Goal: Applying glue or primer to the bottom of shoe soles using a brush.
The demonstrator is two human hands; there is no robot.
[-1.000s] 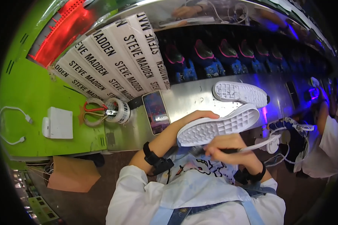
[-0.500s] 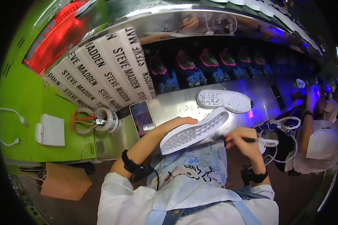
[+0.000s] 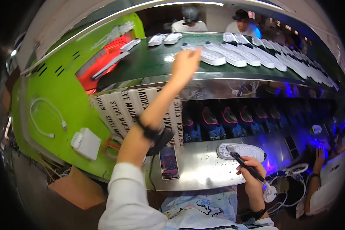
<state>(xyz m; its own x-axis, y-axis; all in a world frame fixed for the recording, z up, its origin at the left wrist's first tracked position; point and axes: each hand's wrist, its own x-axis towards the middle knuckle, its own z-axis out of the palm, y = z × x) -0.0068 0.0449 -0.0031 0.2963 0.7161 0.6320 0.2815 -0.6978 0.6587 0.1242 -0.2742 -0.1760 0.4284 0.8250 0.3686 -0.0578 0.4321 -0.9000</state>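
My left arm stretches up and forward over a long green surface, and my left hand is at the near end of a row of white shoe soles. Its fingers are blurred and overlap the end of the leftmost sole of that row, so I cannot tell whether they grip it. Down by the metal table's front edge, my right hand is closed around a brush with a black handle and greyish tip. The tip is over one end of a white sole lying on the metal table.
A wrapped box, a phone and a dark phone-like slab are on the bench. Red-handled scissors, a white charger and a red basket are leftward. White tubing hangs near a co-worker's arm at right.
My left hand has moved from in front of me up to the green surface and no longer has the sole there. My right hand keeps the brush, now lower. The view has tilted up.
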